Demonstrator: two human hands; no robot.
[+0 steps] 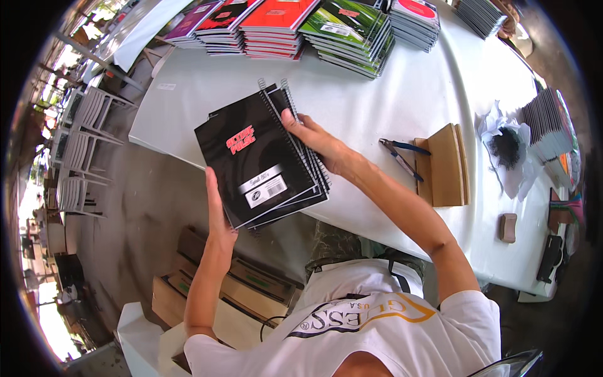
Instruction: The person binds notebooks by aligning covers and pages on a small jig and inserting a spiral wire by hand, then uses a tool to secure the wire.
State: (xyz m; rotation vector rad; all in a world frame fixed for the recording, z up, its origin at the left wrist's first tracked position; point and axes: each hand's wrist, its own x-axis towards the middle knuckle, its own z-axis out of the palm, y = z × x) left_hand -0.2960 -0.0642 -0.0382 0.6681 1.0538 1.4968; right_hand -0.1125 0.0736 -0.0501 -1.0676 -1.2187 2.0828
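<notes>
Between my two hands I hold a small stack of black spiral notebooks (229, 169), tilted above the near left edge of the white table. Red lettering and a white barcode label mark the top cover; the ones beneath are fanned slightly out of line. My right hand (317, 141) grips the wire-bound side, thumb on top and fingers hidden underneath. Along the lower left edge, my left hand (220, 204) presses its palm side against the stack, with most of its fingers out of sight.
Stacked notebooks in purple, red (276, 19) and green (348, 31) line the table's far side. Blue-handled pliers (402, 157) lie by brown cardboard pieces (446, 166). Crumpled paper (502, 151) holds a dark heap. A small brown block (507, 227) sits near the right edge. Cardboard boxes (251, 283) stand below.
</notes>
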